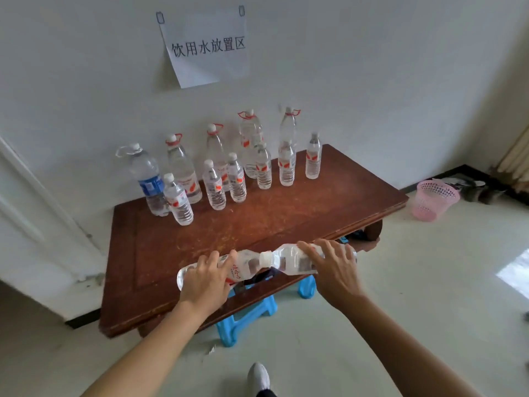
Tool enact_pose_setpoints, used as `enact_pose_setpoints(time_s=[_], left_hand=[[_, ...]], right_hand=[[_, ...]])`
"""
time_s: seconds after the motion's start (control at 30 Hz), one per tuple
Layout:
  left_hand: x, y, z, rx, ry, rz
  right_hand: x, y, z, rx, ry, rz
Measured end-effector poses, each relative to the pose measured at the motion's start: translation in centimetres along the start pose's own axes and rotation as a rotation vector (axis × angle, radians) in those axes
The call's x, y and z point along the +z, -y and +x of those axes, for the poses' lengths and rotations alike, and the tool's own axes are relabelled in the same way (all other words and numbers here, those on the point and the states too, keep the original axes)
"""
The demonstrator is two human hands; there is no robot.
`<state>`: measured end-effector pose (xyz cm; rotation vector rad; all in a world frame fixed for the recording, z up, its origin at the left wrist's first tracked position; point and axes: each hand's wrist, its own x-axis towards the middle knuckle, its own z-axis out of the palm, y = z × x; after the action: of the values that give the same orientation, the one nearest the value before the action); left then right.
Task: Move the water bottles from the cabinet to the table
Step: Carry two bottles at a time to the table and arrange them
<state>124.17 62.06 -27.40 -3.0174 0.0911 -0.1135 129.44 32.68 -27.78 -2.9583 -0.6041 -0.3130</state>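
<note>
Two water bottles lie sideways, one in each hand: the left hand (206, 277) wraps its fingers over the left bottle (243, 266), and the right hand (335, 267) curls over the right bottle (289, 262), whose white cap points toward the left hand. Both hover at the near edge of the tabletop (286, 216). Beyond the hands, eleven standing bottles (213, 186) line the far side by the wall. Beneath the hands is a blue stool (243, 316); well right of the right hand, a pink basket (435, 199) sits on the floor.

Lighting: soft, even daylight; bright glare patch on floor (513, 272) at right. Shadows: faint, under table (286, 222). Quality: mild softness overall; strong wide-angle bending at edges.
</note>
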Motion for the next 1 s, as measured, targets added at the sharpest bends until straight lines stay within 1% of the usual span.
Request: enact_pose_setpoints(time_s=[0.07, 0.2, 0.3, 0.4, 0.53, 0.67, 0.8, 0.9, 1.0], left_hand=[[1.6, 1.8, 4.2, -0.024, -0.011, -0.055], [3.4, 5.8, 12.1, -0.084, -0.008, -0.161], [4.6, 8.4, 16.9, -0.125, -0.027, -0.258], [6.3, 9.9, 19.9, -0.155, -0.056, -0.32], [9.3, 11.0, 22.8, -0.198, -0.069, -0.365], [11.7, 11.4, 24.2, -0.289, -0.066, -0.376], [12.6, 12.0, 26.4, -0.42, -0.122, -0.423], [13.1, 12.3, 28.0, -0.518, -0.169, -0.503], [13.4, 12.3, 29.0, -0.574, -0.247, -0.57]], right_hand=[[1.8, -0.7, 4.6, -0.017, 0.004, -0.031], [3.8, -0.6, 13.4, 0.017, 0.049, -0.031], [5.1, -0.5, 18.8, 0.06, 0.074, 0.081], [6.9, -0.3, 22.4, 0.109, 0.09, 0.232], [10.6, -0.3, 27.1, 0.098, 0.146, 0.37], [14.1, 0.2, 31.5, 0.034, 0.197, 0.465], [16.6, 0.9, 36.3, -0.028, 0.233, 0.587], [18.5, 1.6, 39.2, -0.021, 0.268, 0.69], [19.2, 2.5, 40.8, 0.008, 0.265, 0.815]])
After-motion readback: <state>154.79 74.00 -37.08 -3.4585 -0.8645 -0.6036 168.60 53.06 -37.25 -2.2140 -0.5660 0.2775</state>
